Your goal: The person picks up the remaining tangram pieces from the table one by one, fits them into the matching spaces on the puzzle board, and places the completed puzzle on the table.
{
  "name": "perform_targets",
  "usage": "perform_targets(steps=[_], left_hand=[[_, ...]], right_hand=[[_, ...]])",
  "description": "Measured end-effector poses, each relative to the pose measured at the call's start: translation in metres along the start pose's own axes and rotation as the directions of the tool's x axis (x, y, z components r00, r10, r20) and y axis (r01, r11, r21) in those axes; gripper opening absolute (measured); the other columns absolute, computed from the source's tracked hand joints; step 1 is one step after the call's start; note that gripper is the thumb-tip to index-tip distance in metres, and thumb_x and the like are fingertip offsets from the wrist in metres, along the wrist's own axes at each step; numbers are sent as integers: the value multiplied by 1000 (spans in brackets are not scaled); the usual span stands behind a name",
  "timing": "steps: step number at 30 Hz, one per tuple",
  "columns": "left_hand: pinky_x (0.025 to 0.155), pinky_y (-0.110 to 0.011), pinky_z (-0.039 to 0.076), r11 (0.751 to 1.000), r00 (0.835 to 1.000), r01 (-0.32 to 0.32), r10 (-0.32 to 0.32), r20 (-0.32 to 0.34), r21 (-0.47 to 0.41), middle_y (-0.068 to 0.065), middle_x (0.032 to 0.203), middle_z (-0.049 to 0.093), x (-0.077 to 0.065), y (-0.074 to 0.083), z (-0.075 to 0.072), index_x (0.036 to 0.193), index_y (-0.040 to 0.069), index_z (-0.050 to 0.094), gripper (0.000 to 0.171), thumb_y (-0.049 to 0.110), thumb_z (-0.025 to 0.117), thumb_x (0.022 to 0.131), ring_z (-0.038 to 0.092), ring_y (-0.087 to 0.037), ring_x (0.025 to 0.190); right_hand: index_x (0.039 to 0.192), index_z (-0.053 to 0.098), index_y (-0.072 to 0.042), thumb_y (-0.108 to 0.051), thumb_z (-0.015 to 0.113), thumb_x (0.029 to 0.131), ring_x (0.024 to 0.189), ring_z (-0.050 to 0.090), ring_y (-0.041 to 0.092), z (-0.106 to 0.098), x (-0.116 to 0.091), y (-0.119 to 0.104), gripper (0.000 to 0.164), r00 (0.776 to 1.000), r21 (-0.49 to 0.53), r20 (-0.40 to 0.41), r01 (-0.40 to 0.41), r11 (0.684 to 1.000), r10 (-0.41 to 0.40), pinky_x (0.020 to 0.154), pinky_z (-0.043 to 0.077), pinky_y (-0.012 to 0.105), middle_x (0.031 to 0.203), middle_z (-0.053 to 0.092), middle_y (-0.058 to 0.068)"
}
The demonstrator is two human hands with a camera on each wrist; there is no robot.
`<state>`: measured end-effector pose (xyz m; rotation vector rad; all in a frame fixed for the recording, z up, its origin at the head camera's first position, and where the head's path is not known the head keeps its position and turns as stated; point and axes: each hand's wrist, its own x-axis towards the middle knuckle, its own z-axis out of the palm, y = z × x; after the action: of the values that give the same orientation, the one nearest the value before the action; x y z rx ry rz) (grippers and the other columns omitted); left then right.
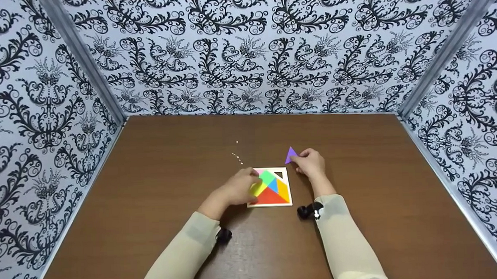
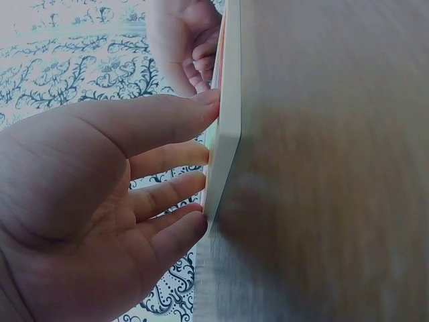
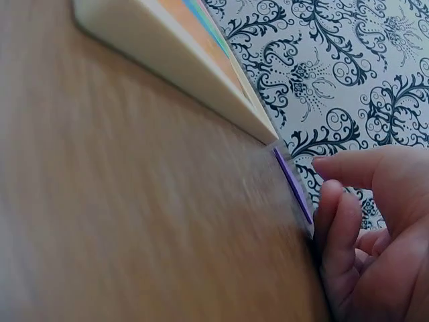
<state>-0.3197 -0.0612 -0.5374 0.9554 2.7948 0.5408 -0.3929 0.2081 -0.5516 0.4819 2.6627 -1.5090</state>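
A square white-framed tangram board (image 1: pixel 290 196) lies on the table, filled with coloured pieces including a red triangle (image 1: pixel 269 196), a green square (image 1: pixel 268 177) and an orange piece (image 1: pixel 282 192). A dark triangular gap (image 1: pixel 279 175) shows at its far right corner. My left hand (image 1: pixel 238 187) rests on the board's left side, fingers spread and fairly straight, covering part of the yellow piece (image 1: pixel 258 188). Beyond the board's far right corner, my right hand (image 1: pixel 312 163) pinches a purple triangle (image 1: pixel 290 154) at its lower right edge. In the right wrist view the triangle (image 3: pixel 293 184) appears edge-on, close over the table.
Small white specks (image 1: pixel 237 157) are scattered on the brown table (image 1: pixel 182 146) behind the board. Patterned walls (image 1: pixel 245 53) enclose the table at the back and both sides. Black wrist cameras (image 1: pixel 224 236) hang at both sleeves.
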Motion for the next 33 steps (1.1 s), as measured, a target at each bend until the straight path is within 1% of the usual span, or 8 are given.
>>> perform_targets(steps=[4,8,12,15,20,23,27,33], left_hand=[[118,-46,46,1000,1000,2,-2,2,-2,-15,144,58,0,2,-1,118,9,76,39,23,87,83,54,-36,135],[118,-46,46,1000,1000,6,-6,1,-2,-15,144,58,0,3,1,119,9,76,41,24,87,83,54,-35,135],[117,-45,46,1000,1000,-2,2,1,2,-15,143,58,0,5,1,121,9,76,42,23,87,84,54,-36,134],[116,-46,47,1000,1000,-15,15,3,8,-15,143,59,-1,6,-1,122,8,76,41,22,87,84,54,-36,134],[115,-46,48,999,1000,-23,23,1,34,-16,142,60,0,8,-4,119,8,76,39,22,87,85,55,-36,133],[115,-46,48,999,1000,-17,17,-3,37,-15,142,59,1,8,-5,120,9,76,39,23,87,85,55,-35,133],[115,-46,48,1000,1000,-3,3,5,24,-15,143,59,1,7,-4,121,9,76,40,24,86,86,55,-35,133],[115,-47,49,1000,1000,16,-16,3,6,-15,145,58,-1,4,-2,122,9,76,40,23,86,85,54,-35,134]], right_hand=[[108,63,-6,-43,81,87,50,63,5,1,1,-5,46,1000,-135,-15,18,991,-20,50,50,17,93,72,12],[106,61,-7,-50,83,85,50,65,5,3,3,-6,53,999,-194,-16,28,981,-31,51,51,17,104,74,17],[103,58,-8,-53,86,82,51,66,6,4,4,-5,57,998,-272,-20,47,961,-55,63,52,22,94,74,13],[104,59,-7,-52,88,80,55,67,10,4,5,-5,59,995,-330,-26,79,941,-92,79,53,33,86,72,9],[101,71,-1,-46,90,80,65,72,20,0,4,-8,53,992,-386,-9,113,916,-126,90,54,47,79,75,8],[91,78,-1,-43,91,80,63,71,19,-3,4,-11,45,992,-404,7,118,907,-126,86,55,45,71,75,4],[87,77,-1,-39,92,79,56,67,12,-5,3,-13,41,994,-389,47,112,914,-101,72,56,32,66,71,1],[92,78,3,-29,95,76,68,66,16,-6,0,-16,39,991,-336,76,127,933,-107,56,52,18,83,76,9]])
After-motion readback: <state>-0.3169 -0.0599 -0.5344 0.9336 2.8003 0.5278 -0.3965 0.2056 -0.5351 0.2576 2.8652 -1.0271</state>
